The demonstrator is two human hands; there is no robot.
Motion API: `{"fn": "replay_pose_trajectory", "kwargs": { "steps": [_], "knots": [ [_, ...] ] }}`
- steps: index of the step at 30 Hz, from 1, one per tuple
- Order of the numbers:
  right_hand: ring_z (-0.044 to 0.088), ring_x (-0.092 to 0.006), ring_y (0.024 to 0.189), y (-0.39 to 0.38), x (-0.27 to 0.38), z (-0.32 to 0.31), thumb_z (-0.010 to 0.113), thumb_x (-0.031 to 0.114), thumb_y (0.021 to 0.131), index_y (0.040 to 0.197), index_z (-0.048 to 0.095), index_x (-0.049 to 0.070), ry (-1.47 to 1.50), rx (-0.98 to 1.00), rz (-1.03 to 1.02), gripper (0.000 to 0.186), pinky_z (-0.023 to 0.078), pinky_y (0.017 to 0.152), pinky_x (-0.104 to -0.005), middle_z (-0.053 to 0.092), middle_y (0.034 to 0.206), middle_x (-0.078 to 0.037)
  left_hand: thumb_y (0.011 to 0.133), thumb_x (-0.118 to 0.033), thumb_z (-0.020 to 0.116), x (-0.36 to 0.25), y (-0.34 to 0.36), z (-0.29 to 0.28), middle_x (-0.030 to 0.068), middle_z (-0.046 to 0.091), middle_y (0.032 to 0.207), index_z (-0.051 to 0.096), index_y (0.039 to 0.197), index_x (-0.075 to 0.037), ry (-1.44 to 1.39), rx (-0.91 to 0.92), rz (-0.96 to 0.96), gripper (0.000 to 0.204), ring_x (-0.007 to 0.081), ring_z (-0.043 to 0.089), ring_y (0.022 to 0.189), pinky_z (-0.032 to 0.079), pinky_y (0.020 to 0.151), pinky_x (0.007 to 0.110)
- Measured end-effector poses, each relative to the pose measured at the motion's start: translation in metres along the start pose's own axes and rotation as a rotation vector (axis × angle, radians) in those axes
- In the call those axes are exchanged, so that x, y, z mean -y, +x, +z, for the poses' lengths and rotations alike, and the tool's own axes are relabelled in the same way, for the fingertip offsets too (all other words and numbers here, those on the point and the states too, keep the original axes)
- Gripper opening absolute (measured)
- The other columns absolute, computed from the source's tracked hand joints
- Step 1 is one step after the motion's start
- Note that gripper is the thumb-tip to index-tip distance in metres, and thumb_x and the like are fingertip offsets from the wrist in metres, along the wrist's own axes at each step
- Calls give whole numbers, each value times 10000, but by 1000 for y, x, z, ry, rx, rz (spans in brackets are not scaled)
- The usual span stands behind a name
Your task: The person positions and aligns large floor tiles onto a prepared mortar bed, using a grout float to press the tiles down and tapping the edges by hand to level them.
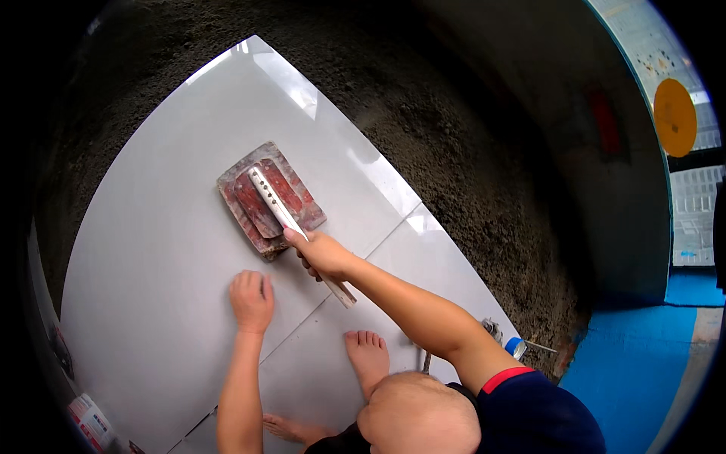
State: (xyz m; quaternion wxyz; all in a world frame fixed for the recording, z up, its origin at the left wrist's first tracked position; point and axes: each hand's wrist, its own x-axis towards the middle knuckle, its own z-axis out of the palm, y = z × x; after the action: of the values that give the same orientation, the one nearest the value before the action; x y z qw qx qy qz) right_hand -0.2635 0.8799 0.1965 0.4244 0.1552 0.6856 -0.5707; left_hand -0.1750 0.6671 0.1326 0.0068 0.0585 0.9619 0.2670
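A tile tamper [274, 198] with a worn red and grey rectangular block and a long silver handle lies against a large glossy white floor tile [151, 227]. My right hand [321, 253] is wrapped round the lower part of the handle, thumb along its top, and the free handle end sticks out below the hand. My left hand [252, 300] is set down on the same tile, left of and below the block. It holds nothing; its fingers are partly bent and apart from the tamper. My bare feet [368, 359] are on the tile across the seam.
Dark, rough sand or mortar [446, 181] borders the tiles at the far side and right. A blue and white round item [516, 347] lies by the right tile edge near a thin rod. A white and red package [91, 421] is at lower left. A blue surface [635, 363] stretches at right.
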Motion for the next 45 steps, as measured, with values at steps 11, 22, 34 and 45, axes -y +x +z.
{"fn": "replay_pose_trajectory", "kwargs": {
  "steps": [11, 22, 34, 45],
  "knots": [
    [554, -135, 633, -34, 39, -20, 395, 581, 1040, 847, 573, 31, -518, -302, -178, 610, 490, 622, -347, 538, 679, -36, 1016, -520, 421, 147, 53, 22, 232, 123, 1658, 215, 1565, 0, 221, -411, -1173, 783, 363, 95, 1545, 75, 1224, 543],
    [426, -85, 414, -80, 112, 67, 298, 633, 1039, 818, 506, 77, -82, -588, -1216, 633, 365, 392, -252, 471, 574, 7, 1029, -452, 392, 175, -84, 72, 254, 133, 1649, 222, 1565, 20, 438, -494, -1080, 734, 384, 110, 1539, 93, 1232, 517],
    [456, -111, 479, 17, -10, 72, 426, 607, 1017, 767, 477, 103, -191, -79, -361, 565, 393, 428, -308, 454, 602, 13, 993, -346, 445, 157, -159, 142, 267, 108, 1649, 230, 1541, 70, 347, -540, -963, 721, 393, 60, 1547, 66, 1243, 508],
    [483, -175, 441, 78, -34, 115, 400, 609, 1021, 754, 497, 61, -539, -666, -544, 618, 409, 421, -365, 482, 565, -30, 981, -315, 452, 151, -148, 130, 269, 103, 1649, 213, 1548, 67, 315, -436, -1019, 724, 398, 53, 1546, 67, 1244, 507]
  ]
}}
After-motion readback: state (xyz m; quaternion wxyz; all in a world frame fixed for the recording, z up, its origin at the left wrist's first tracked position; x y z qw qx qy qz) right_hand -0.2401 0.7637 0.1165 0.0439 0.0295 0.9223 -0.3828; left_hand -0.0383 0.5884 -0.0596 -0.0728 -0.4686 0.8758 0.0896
